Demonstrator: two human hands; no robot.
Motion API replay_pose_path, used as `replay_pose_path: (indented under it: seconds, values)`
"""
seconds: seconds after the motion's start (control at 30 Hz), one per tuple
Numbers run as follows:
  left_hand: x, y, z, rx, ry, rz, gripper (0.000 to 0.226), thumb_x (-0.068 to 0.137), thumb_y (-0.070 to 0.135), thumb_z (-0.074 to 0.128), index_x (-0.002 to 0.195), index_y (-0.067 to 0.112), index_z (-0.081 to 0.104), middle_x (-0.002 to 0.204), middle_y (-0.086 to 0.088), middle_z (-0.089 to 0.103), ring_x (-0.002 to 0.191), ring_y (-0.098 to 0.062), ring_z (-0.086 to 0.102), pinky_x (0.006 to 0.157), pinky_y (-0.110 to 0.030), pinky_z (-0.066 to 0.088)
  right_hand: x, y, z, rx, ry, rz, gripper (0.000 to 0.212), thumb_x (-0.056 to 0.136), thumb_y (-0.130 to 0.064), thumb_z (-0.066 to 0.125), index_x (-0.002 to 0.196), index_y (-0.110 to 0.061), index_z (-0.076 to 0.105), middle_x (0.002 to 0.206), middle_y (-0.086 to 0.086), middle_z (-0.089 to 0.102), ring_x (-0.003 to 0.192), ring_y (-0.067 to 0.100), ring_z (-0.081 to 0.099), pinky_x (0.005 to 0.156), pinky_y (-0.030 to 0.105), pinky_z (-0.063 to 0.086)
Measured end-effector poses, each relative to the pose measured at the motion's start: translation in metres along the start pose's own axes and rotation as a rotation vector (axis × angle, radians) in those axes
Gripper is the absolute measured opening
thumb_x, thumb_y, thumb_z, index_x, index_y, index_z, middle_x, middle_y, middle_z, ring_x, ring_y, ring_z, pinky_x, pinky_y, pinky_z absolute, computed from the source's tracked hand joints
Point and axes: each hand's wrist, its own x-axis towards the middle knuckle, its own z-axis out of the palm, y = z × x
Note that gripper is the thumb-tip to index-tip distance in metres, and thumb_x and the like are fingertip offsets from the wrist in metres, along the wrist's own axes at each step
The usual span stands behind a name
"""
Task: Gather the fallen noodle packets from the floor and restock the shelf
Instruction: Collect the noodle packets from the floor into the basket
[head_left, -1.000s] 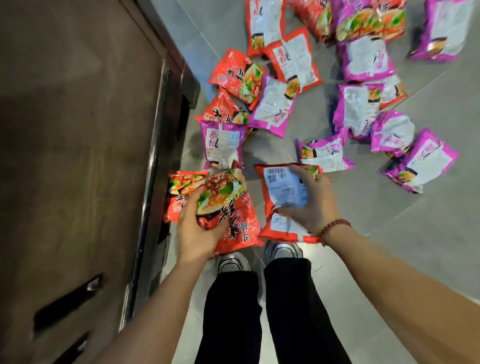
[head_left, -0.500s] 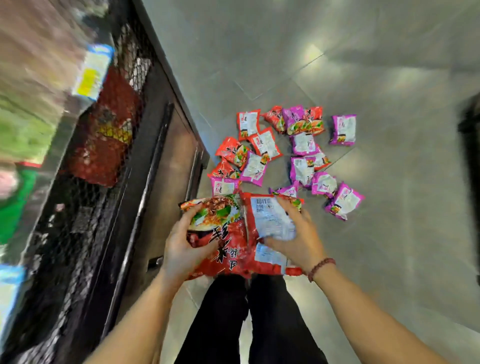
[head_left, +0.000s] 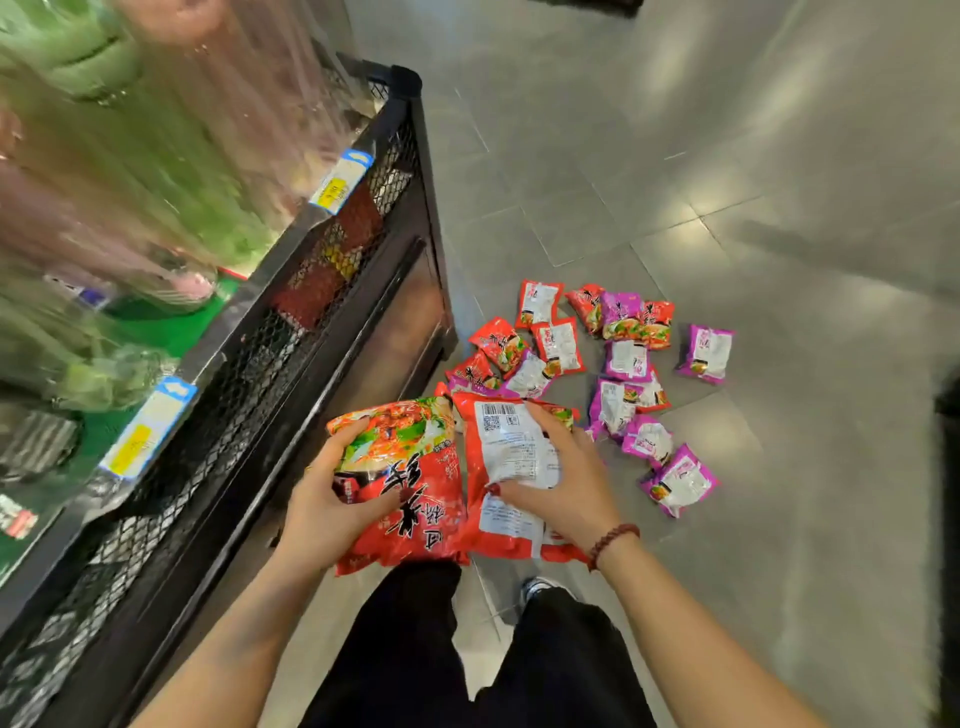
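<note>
Grips are clamping: left hand (head_left: 322, 514) on the red picture-front noodle packet (head_left: 415, 512), right hand (head_left: 571, 491) on the red label-side noodle packet (head_left: 501, 449), beside the black mesh shelf (head_left: 270, 364); I am aiming level over its rim.

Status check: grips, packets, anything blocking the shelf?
Left grip holds a red packet, right grip a second packet, label side up. Loose packets on floor. Nothing between grips and mesh shelf.
</note>
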Motion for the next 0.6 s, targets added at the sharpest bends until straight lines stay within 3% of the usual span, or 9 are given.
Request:
replay_pose_path:
  seconds: [0.07,0.27,0.4,0.5,0.6]
  values:
    - [-0.02,0.003,0.016,0.022,0.066,-0.01,0.08,0.063,0.018,0.091,0.11,0.066,0.048,0.112,0.022,0.06,0.097,-0.001,0.062,0.089,-0.034,0.052,-0.004,0.003,-0.013,-0.027,-0.035,-0.037,0.09,0.067,-0.029,0.084,0.143,-0.037,0.036,0.135,-0.001,0.037,0.125,0.011,0.04,0.1,0.022,0.031]
    - [-0.09,0.005,0.062,-0.045,0.278,-0.132,0.076,0.068,0.014,0.087,0.125,0.046,0.048,0.119,0.006,0.057,0.099,-0.014,0.059,0.084,-0.032,0.046,-0.019,0.008,-0.042,-0.124,-0.245,-0.145,0.09,0.069,-0.032,0.083,0.144,-0.037,0.033,0.128,-0.002,0.035,0.127,0.018,0.04,0.104,0.03,0.034]
    - [-0.15,-0.005,0.076,-0.132,0.417,-0.222,0.075,0.071,0.014,0.085,0.119,0.054,0.044,0.123,0.005,0.051,0.102,-0.017,0.057,0.081,-0.032,0.048,-0.035,0.003,-0.041,-0.158,-0.428,-0.233,0.089,0.069,-0.03,0.083,0.143,-0.035,0.034,0.12,-0.003,0.035,0.121,0.017,0.044,0.102,0.028,0.034]
    - [-0.2,-0.017,0.081,-0.185,0.548,-0.303,0.076,0.071,0.014,0.085,0.116,0.059,0.044,0.117,0.007,0.05,0.092,-0.007,0.058,0.069,-0.023,0.048,-0.055,-0.004,-0.022,-0.209,-0.566,-0.31,0.089,0.069,-0.029,0.083,0.143,-0.035,0.035,0.122,-0.001,0.036,0.117,0.014,0.042,0.099,0.022,0.031]
    - [-0.254,-0.035,0.088,-0.279,0.707,-0.356,0.08,0.071,0.01,0.085,0.101,0.073,0.044,0.108,0.02,0.052,0.087,-0.003,0.061,0.063,-0.017,0.051,-0.08,-0.013,0.005,-0.245,-0.687,-0.431,0.088,0.066,-0.026,0.085,0.142,-0.032,0.039,0.126,0.001,0.039,0.112,0.01,0.044,0.1,0.02,0.034]
